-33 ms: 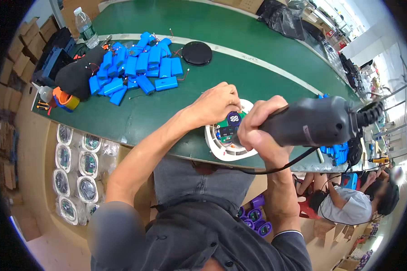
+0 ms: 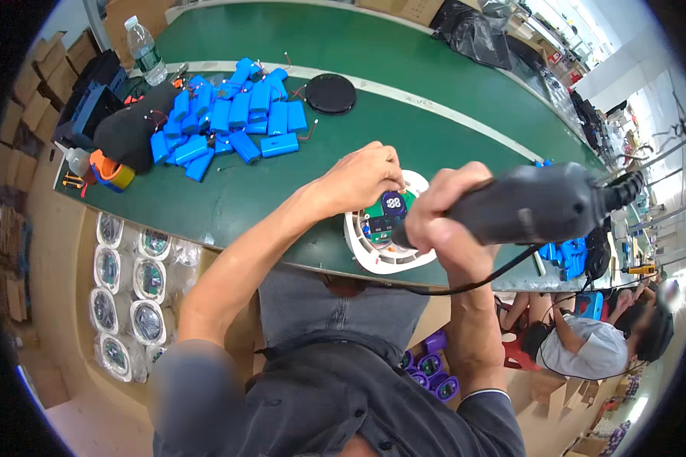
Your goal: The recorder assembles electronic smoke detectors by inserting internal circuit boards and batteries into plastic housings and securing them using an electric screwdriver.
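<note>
A white rounded housing (image 2: pixel 360 254) lies at the near edge of the green table, with a green circuit board (image 2: pixel 373 209) inside it. The board carries a small round dark display (image 2: pixel 393 202) with white digits. My left hand (image 2: pixel 366 177) rests at the housing's far side, fingers bent and fingertips pressed together by the board's edge; anything between them is hidden. Wrapped in my right hand (image 2: pixel 450 217) is a black corded electric screwdriver (image 2: pixel 530 206), lying nearly level. Its dark nose points down left at the board beside the display. The bit's tip cannot be made out.
Blue battery packs (image 2: pixel 238 109) with thin leads are heaped at the far left, beside a black round disc (image 2: pixel 330 94) and a water bottle (image 2: pixel 145 52). A box of bagged housings (image 2: pixel 148 320) stands below left. A cable hangs near my right forearm. Someone (image 2: pixel 583 343) sits at right.
My right hand and the electric screwdriver have shifted slightly right, and more of its dark nose shows. My left hand keeps its place at the board.
</note>
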A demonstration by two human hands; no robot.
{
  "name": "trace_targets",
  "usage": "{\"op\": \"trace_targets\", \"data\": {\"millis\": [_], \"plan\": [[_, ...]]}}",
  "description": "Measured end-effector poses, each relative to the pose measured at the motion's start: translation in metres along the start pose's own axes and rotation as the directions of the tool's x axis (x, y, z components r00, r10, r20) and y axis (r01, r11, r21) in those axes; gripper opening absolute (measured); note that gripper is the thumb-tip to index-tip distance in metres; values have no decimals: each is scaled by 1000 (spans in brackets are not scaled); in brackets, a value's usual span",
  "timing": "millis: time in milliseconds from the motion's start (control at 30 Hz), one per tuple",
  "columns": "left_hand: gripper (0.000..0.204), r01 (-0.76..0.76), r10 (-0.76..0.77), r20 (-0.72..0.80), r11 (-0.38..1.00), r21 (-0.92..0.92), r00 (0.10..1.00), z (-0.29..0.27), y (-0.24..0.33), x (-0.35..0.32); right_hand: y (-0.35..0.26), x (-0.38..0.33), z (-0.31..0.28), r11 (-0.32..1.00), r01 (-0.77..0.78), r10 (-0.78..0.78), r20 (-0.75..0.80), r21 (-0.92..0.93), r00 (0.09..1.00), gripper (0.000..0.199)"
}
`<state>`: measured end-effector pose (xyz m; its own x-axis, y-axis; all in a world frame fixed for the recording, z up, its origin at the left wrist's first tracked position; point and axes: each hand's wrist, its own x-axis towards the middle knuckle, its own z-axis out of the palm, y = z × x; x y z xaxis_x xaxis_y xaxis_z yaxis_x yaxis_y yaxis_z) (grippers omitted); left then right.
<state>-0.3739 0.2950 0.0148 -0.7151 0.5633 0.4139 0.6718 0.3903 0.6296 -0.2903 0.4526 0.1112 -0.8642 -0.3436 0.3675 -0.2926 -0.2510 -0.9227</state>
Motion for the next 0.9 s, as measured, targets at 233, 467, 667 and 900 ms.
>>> {"op": "trace_targets", "data": {"millis": [233, 467, 667, 900], "plan": [[8, -67, 46, 186, 992, 111, 982, -13, 8, 16, -20, -2, -32, 943, 291, -260, -187, 164, 947, 25], [8, -216, 84, 348, 907, 361, 934, -19, 22, 28, -17, -4, -55, 929, 337, -287, -279, 151, 916, 23], [7, -295, 115, 451, 887, 355, 885, -27, 27, 38, -13, -7, -64, 938, 312, -261, -286, 149, 922, 23], [10, -210, -44, 517, 882, 423, 855, -24, 36, 47, -9, -8, -65, 948, 275, -221, -291, 159, 931, 22]]}}
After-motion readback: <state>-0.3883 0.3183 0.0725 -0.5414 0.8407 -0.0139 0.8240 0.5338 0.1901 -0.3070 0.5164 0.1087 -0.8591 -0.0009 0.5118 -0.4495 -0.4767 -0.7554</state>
